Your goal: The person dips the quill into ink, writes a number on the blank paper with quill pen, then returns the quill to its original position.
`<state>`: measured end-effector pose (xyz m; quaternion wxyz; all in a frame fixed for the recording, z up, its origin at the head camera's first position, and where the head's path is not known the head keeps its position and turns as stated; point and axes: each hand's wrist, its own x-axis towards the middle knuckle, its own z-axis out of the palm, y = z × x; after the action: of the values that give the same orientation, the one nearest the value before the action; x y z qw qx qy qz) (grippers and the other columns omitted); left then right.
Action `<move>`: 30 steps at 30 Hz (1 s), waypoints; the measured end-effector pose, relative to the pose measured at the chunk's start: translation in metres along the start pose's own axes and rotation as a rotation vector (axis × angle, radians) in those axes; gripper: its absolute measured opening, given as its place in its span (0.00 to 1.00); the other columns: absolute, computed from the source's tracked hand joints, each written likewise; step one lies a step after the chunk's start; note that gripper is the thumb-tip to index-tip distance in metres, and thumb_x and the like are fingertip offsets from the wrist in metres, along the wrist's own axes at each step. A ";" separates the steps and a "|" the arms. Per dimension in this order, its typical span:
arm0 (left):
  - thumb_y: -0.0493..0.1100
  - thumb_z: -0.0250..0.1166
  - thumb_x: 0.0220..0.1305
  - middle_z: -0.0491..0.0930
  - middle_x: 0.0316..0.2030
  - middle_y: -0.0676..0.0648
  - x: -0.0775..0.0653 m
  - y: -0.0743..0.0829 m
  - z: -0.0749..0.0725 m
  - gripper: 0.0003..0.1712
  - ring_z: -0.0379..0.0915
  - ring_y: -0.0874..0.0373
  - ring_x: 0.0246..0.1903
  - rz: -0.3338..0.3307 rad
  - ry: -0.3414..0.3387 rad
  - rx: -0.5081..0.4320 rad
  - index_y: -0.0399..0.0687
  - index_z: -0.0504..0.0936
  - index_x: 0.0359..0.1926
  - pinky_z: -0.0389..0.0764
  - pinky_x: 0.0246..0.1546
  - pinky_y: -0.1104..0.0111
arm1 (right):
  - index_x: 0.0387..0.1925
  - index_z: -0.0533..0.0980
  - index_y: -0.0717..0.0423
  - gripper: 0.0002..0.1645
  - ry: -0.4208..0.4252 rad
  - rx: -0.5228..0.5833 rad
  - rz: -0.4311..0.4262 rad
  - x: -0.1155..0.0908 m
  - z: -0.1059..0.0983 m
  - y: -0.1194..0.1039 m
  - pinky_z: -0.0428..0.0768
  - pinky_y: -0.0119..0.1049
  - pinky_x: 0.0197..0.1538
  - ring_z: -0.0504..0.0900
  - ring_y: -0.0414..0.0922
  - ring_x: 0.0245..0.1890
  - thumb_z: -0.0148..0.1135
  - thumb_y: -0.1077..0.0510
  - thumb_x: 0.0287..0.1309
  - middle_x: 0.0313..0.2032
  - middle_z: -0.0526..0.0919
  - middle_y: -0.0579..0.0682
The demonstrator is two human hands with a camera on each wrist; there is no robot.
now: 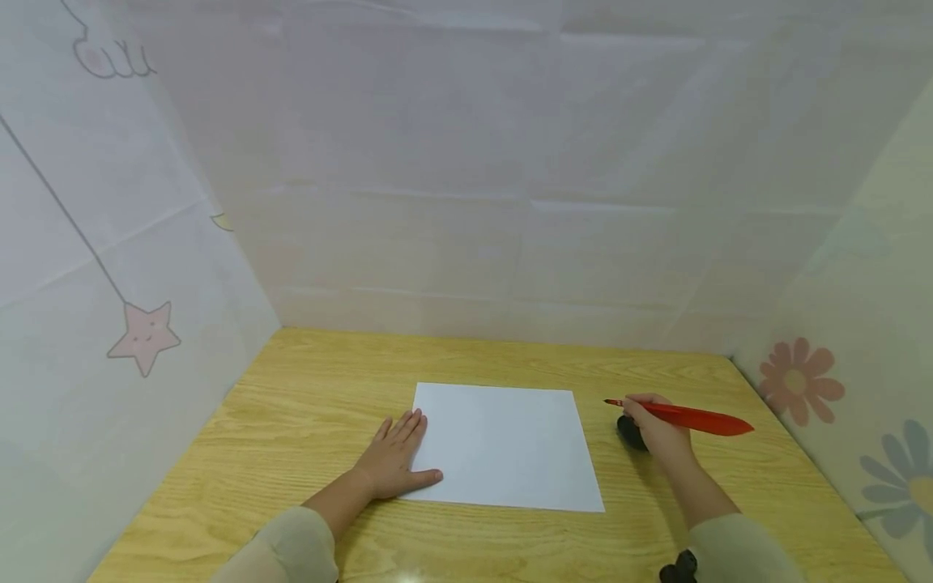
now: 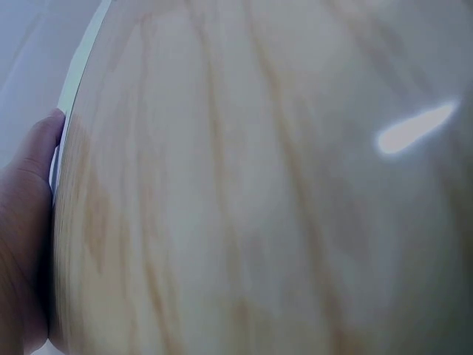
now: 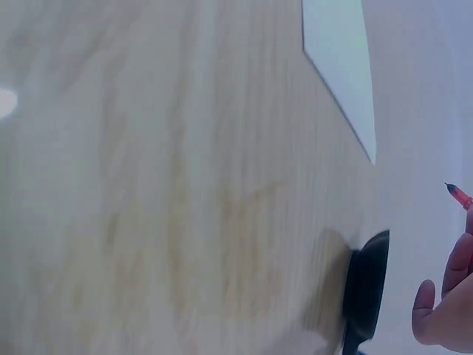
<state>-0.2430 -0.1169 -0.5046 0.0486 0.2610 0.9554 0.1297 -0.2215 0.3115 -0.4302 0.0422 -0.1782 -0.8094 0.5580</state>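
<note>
A blank white sheet of paper [image 1: 510, 449] lies on the wooden table. My left hand [image 1: 394, 461] rests with spread, straight fingers on the left edge of the sheet; the left wrist view catches only part of that hand [image 2: 22, 237] at its border. To the right of the paper, my right hand [image 1: 662, 429] pinches a red feather pen [image 1: 703, 419], its dark tip pointing left above the table. Below this hand stands a small black dish-like object [image 1: 628, 434], partly hidden in the head view. The right wrist view also includes the black object [image 3: 366, 285] and the pen's tip [image 3: 457, 194].
The wooden table [image 1: 321, 372] is enclosed by pale cloth sheets at the back [image 1: 466, 202] and both sides. A pink star [image 1: 144, 336] is printed on the left cloth, and flowers [image 1: 800, 380] on the right one.
</note>
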 end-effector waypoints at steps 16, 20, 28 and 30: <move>0.77 0.50 0.61 0.43 0.78 0.40 -0.001 0.001 -0.003 0.60 0.37 0.47 0.78 0.006 -0.003 0.001 0.38 0.48 0.76 0.39 0.76 0.47 | 0.49 0.78 0.58 0.19 -0.018 0.114 -0.028 0.005 0.052 -0.024 0.71 0.40 0.51 0.74 0.50 0.48 0.63 0.49 0.64 0.31 0.84 0.34; 0.78 0.49 0.60 0.44 0.78 0.40 -0.001 0.001 -0.003 0.61 0.38 0.46 0.78 0.009 -0.001 0.000 0.38 0.48 0.76 0.39 0.75 0.46 | 0.47 0.79 0.60 0.16 -0.025 0.139 -0.069 0.006 0.062 -0.027 0.74 0.42 0.53 0.78 0.47 0.44 0.62 0.52 0.64 0.28 0.83 0.32; 0.76 0.51 0.61 0.45 0.78 0.40 0.000 0.002 -0.005 0.59 0.38 0.46 0.78 -0.002 -0.017 0.011 0.38 0.49 0.76 0.40 0.76 0.47 | 0.47 0.78 0.60 0.16 -0.018 0.146 -0.045 0.010 0.079 -0.027 0.73 0.38 0.49 0.76 0.52 0.46 0.62 0.52 0.64 0.33 0.86 0.42; 0.76 0.51 0.61 0.45 0.78 0.40 -0.001 0.004 -0.006 0.59 0.38 0.46 0.78 0.000 -0.019 0.014 0.37 0.49 0.76 0.40 0.76 0.47 | 0.47 0.78 0.59 0.16 -0.010 0.146 -0.020 0.011 0.083 -0.028 0.74 0.39 0.48 0.76 0.52 0.44 0.63 0.52 0.63 0.31 0.86 0.40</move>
<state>-0.2418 -0.1158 -0.4974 0.0561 0.2626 0.9557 0.1203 -0.2607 0.2323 -0.4373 0.0567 -0.1637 -0.7684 0.6160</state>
